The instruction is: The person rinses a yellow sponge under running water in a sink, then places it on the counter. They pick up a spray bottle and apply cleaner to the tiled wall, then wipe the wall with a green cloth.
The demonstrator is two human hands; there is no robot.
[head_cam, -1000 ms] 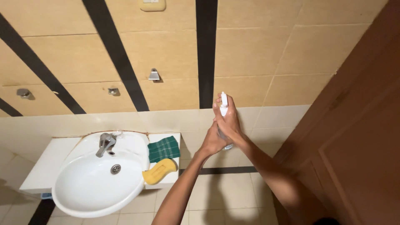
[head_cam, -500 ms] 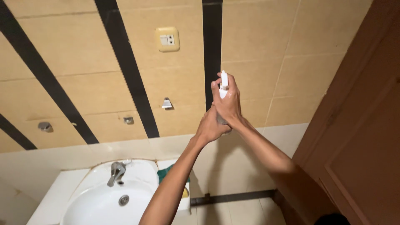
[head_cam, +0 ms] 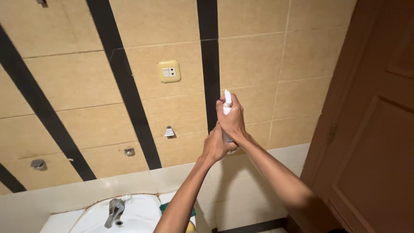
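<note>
Fingers of the right hand (head_cam: 234, 121) wrap a white spray bottle (head_cam: 227, 103), its nozzle just above them; the left hand (head_cam: 215, 144) grips below, probably around its base. Steady squeezing, nozzle toward the tiled wall (head_cam: 258, 60), works best.

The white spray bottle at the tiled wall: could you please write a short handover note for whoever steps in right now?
Right hand: closed around the white spray bottle, held upright, close to the black stripe of the wall.
Left hand: gripping the bottle's lower part from below.
Sink with tap lies lower left, below the wall socket.
Done: bottle raised at the wall.
Left: no spray or wet patch is visible on the tiles.
</note>
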